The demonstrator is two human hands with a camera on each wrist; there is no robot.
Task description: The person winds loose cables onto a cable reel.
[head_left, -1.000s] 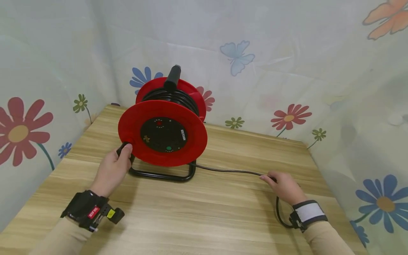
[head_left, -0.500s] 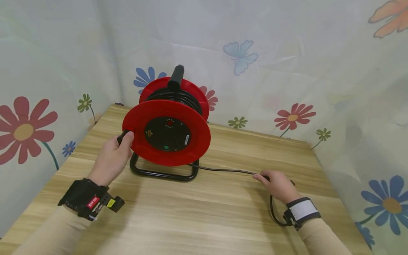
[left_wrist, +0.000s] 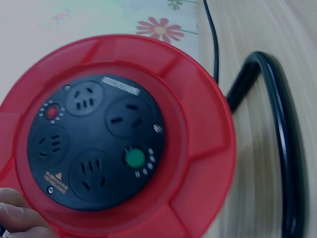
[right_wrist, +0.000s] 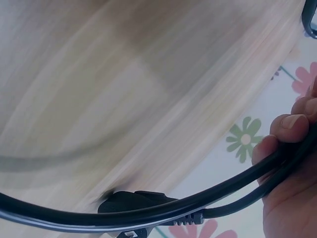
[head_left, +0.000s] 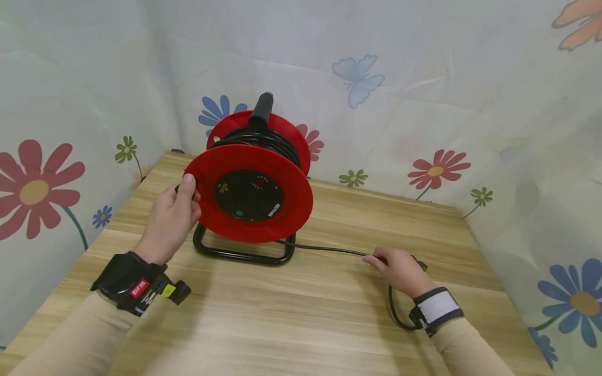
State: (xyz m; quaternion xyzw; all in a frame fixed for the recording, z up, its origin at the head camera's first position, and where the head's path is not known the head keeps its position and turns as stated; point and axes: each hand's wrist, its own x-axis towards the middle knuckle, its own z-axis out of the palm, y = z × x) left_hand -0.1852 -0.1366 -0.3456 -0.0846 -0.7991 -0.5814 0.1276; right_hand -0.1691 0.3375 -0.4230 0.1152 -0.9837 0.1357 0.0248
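Head | left hand (head_left: 170,222): one reel (head_left: 249,196) (four sockets (left_wrist: 85,98)) | right hand (head_left: 401,271): one cable (right_wrist: 74,221)

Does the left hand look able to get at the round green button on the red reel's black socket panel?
Probably yes: nothing covers the green button; the left hand, nearby, grips the black crank handle and would likely need to let go first.

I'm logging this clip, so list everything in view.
Cable reel: one, red and black, on the table
Sockets: four, black, on the reel's front
Cord: one, black, wound on the reel, running rightward
Plug: one, black, beside the right hand
Table: one, wood-coloured, beneath
Wall covering: count unclear, pale with flowers, behind
Wrist straps: two, mostly black, left and right
Sleeves: two, beige, below straps
Left hand: one, gripping black knob
Right hand: one, gripping cord
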